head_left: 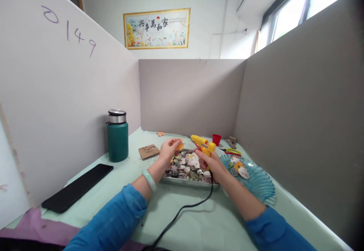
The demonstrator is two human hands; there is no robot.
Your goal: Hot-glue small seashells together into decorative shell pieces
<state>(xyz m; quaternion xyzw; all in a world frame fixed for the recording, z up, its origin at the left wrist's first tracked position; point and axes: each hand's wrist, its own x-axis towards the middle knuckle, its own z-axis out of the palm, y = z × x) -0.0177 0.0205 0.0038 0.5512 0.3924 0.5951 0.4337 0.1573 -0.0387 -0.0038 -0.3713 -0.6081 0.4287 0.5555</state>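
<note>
My left hand (169, 149) pinches a small orange piece (179, 145), perhaps a shell, above the left part of a metal tray (187, 183). In my right hand (212, 162) is a yellow hot glue gun (204, 143), held by its grip with the nozzle pointing left towards the orange piece. The two do not appear to touch. Beneath both hands the tray is filled with mixed seashells (182, 163), among them a larger whitish shell (193, 160). A black cord (182, 208) trails from the glue gun to the front edge.
A blue fluted glass plate (263, 182) with several shells stands right. Behind it lie yellow-and-red-handled pliers (231, 152), a red cup (216, 140) and a grey-brown object (231, 141). Left are a green bottle (117, 139), a black phone-like slab (78, 187) and a brown card (149, 151). Partitions enclose the table.
</note>
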